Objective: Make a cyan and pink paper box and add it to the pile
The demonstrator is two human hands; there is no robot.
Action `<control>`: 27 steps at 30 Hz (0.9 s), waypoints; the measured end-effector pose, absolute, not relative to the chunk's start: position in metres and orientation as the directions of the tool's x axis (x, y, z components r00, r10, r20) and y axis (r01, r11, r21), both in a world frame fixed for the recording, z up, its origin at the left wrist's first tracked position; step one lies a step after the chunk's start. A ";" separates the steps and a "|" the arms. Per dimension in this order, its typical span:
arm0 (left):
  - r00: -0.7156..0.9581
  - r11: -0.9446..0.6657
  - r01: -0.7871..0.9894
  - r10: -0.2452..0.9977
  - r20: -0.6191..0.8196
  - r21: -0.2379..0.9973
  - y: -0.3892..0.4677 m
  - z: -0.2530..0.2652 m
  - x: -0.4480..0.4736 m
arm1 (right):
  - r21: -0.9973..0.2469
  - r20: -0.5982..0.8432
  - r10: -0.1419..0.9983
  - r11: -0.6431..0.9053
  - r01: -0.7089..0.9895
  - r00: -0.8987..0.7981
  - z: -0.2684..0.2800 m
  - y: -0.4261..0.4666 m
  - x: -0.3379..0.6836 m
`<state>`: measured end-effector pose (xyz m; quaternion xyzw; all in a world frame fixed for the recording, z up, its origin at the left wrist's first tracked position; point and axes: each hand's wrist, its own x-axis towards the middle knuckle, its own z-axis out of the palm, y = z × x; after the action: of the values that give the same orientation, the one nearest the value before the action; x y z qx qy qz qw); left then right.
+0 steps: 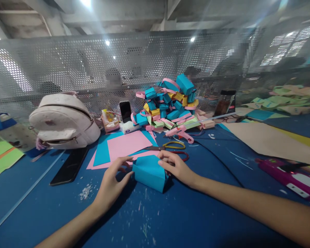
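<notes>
A folded blue paper box (150, 175) rests on the blue table in front of me. My left hand (116, 179) is curved around its left end, thumb and fingertips at the edge. On the right, my right hand (177, 168) grips the upper right edge between thumb and bent fingers. Just behind the box lie scissors (174, 146) with a yellow and a red handle loop. Pink and blue paper sheets (129, 142) are stacked behind my left hand. A pink glue gun (182, 133) lies past the scissors, its dark cord running right.
A pile of blue, pink, yellow and green paper pieces (167, 106) stands at the back. To the left are a white backpack (67, 120) and a black phone (69, 167). A magenta device (286, 177) and large paper sheets (263, 137) lie right. A perforated metal screen (150, 55) rises behind.
</notes>
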<state>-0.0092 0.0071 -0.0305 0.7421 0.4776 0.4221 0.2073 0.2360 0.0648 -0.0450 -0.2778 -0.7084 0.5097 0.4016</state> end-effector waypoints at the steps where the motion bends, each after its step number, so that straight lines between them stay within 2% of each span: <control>1: 0.184 -0.455 0.555 0.884 0.431 0.696 0.007 -0.030 -0.009 | -0.953 0.269 0.804 0.304 -0.023 -0.531 -0.045 0.065 0.236; 4: 0.180 -0.436 0.586 0.892 0.415 0.683 0.005 -0.028 -0.007 | -0.962 0.249 0.811 0.272 -0.036 -0.530 -0.044 0.064 0.237; 9: 0.185 -0.356 0.581 0.934 0.307 0.732 0.001 -0.027 -0.004 | -0.965 0.237 0.823 0.262 -0.024 -0.517 -0.043 0.062 0.237; 15: 0.174 -0.344 0.640 0.936 0.306 0.687 -0.011 -0.033 0.004 | -0.972 0.208 0.824 0.233 -0.020 -0.527 -0.043 0.050 0.230; 22: 0.226 -0.389 0.711 0.915 0.334 0.586 -0.019 -0.037 0.011 | -0.922 0.307 0.753 0.386 0.012 -0.581 -0.041 0.038 0.231; 27: 0.275 -0.414 0.743 0.905 0.323 0.526 -0.023 -0.033 0.018 | -0.913 0.296 0.758 0.403 0.060 -0.582 -0.040 0.040 0.232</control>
<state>0.0178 -0.0233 -0.0327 0.7866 0.5238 0.2968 0.1370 0.2322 0.0396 -0.0398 -0.2716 -0.7523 0.4743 0.3679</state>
